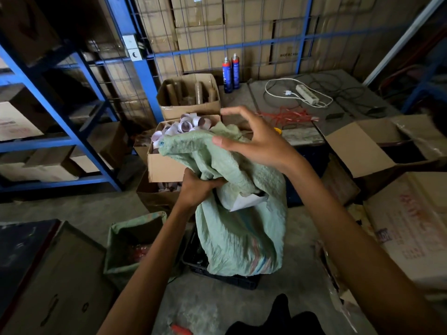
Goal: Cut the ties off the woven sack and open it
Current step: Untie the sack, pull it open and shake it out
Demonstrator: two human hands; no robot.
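A pale green woven sack (242,228) stands upright on a dark crate (225,278) in the middle of the floor. Its neck is loose and flops up and to the left, and something white (246,201) shows in the gap. My left hand (197,187) is clenched on the sack's gathered neck on the left side. My right hand (254,141) hovers over the top of the sack with fingers spread, its thumb resting on the fabric. No tie or cutting tool shows on the sack.
Open cardboard boxes (174,165) of paper rolls stand behind the sack, with blue shelving (72,141) to the left. A table (350,117) at the back right carries red string (287,116), a power strip and two spray cans (231,73). A second green sack (135,243) stands open at lower left. A red-handled object (181,330) lies on the floor near me.
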